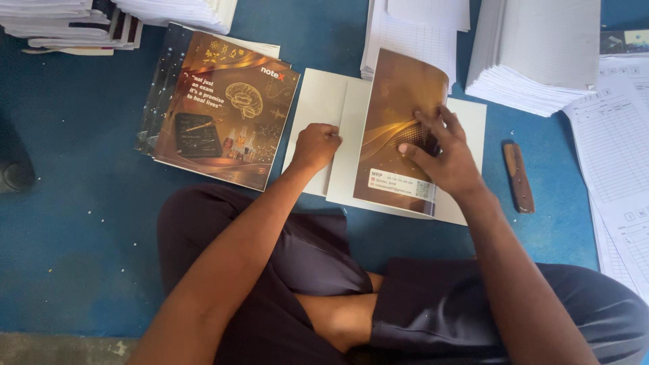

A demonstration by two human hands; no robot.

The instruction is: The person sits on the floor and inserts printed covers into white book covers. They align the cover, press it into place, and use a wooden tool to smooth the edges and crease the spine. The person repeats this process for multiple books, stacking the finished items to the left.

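Right hand (443, 159) is flat on the brown cover (399, 128), fingers spread and pressing it down, not gripping, the cover's far edge curling up off the white sheets (338, 115) beneath. Left hand (314, 145) sits just beside it, curled into a loose fist with the knuckles on the edge of those white sheets; whether it pinches anything I cannot tell. All of this lies on the blue floor (81, 223) right in front of the person's crossed legs. Left of the hands, a small pile of finished notebooks (220, 111) with brown printed covers. To the right, a brown wooden tool (519, 177) lies alone. Beyond, stacks of white paper (534, 54), and ruled sheets (615, 155) at the far right.
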